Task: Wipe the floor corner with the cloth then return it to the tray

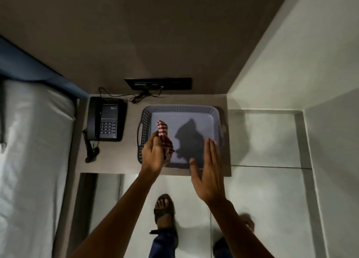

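Over a small counter [108, 160] wedged between a bed [35, 141] and a white wall [291, 63], a person is holding a red-and-white checked cloth [165, 136] above a grey perforated tray [180, 108]. That tray is sitting at the counter's right end, its right rim running close to the counter edge and its near rim lying just short of the front edge. Open counter is showing between the tray's left handle and a black telephone [105, 120], whose cord is trailing toward the front left. Pale floor tiles [268, 189] are stretching clear to the right of the counter and in front of it, where a sandalled foot [164, 209] is planted.

Reaching in from below, the left hand [152, 156] is hovering over the tray's left side, its grip closed around the bunched cloth, which is sticking up past the fingers and hanging down beside the palm. Opposite it, the right hand [206, 172] is held flat and upright, fingers straight and together, thumb apart, holding nothing, over the tray's near right corner. Crumpled and narrow, the cloth is casting a dark shadow with the hand onto the tray's bare floor.
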`<move>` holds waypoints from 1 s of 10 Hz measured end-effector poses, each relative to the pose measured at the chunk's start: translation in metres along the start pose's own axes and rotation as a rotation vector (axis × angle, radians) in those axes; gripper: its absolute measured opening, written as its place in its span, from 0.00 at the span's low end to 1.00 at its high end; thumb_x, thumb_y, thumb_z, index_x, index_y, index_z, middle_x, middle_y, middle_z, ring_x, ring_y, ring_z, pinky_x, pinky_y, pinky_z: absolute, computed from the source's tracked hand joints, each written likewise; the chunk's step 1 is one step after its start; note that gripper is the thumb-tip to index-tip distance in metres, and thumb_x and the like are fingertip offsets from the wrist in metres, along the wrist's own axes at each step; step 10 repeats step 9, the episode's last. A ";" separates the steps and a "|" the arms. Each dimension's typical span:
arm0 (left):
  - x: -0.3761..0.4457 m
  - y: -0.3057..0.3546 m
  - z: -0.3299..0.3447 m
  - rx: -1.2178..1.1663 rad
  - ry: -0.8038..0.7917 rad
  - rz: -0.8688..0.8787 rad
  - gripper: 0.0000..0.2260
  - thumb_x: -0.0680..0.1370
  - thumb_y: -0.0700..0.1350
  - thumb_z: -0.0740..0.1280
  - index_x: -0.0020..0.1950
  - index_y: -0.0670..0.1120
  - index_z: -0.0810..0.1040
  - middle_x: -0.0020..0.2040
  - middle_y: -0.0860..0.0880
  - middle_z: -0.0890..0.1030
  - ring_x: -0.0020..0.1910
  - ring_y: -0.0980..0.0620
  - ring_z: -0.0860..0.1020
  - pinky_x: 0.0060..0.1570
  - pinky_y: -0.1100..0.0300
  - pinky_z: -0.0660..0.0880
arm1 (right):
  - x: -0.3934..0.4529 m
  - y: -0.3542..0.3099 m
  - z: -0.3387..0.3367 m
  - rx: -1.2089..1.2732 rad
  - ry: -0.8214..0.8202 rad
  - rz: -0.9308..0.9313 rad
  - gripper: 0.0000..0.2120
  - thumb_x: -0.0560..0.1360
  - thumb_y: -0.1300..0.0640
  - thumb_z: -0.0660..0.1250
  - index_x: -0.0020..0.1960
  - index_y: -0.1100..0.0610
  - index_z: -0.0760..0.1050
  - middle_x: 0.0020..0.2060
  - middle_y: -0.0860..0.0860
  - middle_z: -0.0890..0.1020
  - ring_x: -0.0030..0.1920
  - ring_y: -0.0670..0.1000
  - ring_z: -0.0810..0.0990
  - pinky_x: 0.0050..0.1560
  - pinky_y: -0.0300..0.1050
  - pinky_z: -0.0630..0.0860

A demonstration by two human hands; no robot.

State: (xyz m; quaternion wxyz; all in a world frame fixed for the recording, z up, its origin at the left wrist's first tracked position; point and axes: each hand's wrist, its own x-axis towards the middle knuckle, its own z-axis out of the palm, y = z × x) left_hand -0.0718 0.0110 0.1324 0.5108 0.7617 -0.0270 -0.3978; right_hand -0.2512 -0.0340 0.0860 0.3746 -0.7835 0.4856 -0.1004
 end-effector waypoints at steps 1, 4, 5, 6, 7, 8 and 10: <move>0.037 -0.012 -0.010 0.083 -0.033 0.121 0.15 0.90 0.43 0.54 0.68 0.56 0.77 0.62 0.40 0.82 0.59 0.38 0.83 0.56 0.51 0.85 | 0.032 0.002 0.030 -0.097 -0.106 -0.072 0.40 0.87 0.34 0.51 0.91 0.53 0.46 0.91 0.50 0.48 0.92 0.53 0.46 0.92 0.57 0.48; 0.131 -0.127 0.023 1.315 -0.180 0.262 0.36 0.86 0.65 0.42 0.86 0.48 0.31 0.86 0.42 0.29 0.85 0.35 0.31 0.81 0.38 0.29 | 0.114 0.078 0.105 -0.572 -0.309 -0.014 0.43 0.86 0.31 0.41 0.91 0.53 0.34 0.91 0.55 0.34 0.91 0.59 0.34 0.91 0.64 0.37; 0.129 -0.128 0.025 1.302 -0.132 0.315 0.38 0.83 0.68 0.39 0.86 0.48 0.32 0.87 0.42 0.30 0.86 0.36 0.31 0.82 0.37 0.30 | 0.112 0.081 0.107 -0.608 -0.289 -0.047 0.45 0.85 0.29 0.40 0.91 0.55 0.36 0.91 0.58 0.36 0.91 0.62 0.35 0.90 0.68 0.39; 0.126 -0.126 0.023 1.290 -0.146 0.307 0.36 0.85 0.67 0.41 0.87 0.50 0.33 0.87 0.43 0.31 0.86 0.38 0.32 0.85 0.34 0.36 | 0.114 0.079 0.107 -0.620 -0.310 -0.042 0.46 0.82 0.27 0.36 0.91 0.55 0.36 0.90 0.58 0.36 0.91 0.63 0.35 0.90 0.69 0.40; 0.119 -0.115 0.020 1.236 -0.144 0.328 0.35 0.86 0.66 0.43 0.88 0.52 0.37 0.88 0.44 0.34 0.87 0.39 0.33 0.86 0.35 0.40 | 0.117 0.070 0.101 -0.614 -0.344 -0.018 0.47 0.81 0.27 0.34 0.91 0.54 0.34 0.90 0.58 0.35 0.91 0.62 0.35 0.90 0.68 0.38; 0.110 -0.105 0.016 1.203 -0.168 0.354 0.36 0.84 0.67 0.41 0.88 0.53 0.40 0.88 0.44 0.36 0.87 0.40 0.35 0.86 0.36 0.39 | 0.119 0.060 0.093 -0.547 -0.371 0.021 0.44 0.87 0.30 0.45 0.91 0.54 0.33 0.90 0.56 0.33 0.91 0.59 0.34 0.91 0.64 0.37; 0.095 -0.090 0.006 1.160 -0.206 0.389 0.37 0.81 0.68 0.38 0.88 0.53 0.38 0.88 0.44 0.36 0.88 0.41 0.36 0.87 0.38 0.40 | 0.112 0.043 0.074 -0.408 -0.323 0.003 0.43 0.89 0.35 0.52 0.91 0.54 0.34 0.90 0.53 0.33 0.91 0.55 0.34 0.90 0.55 0.33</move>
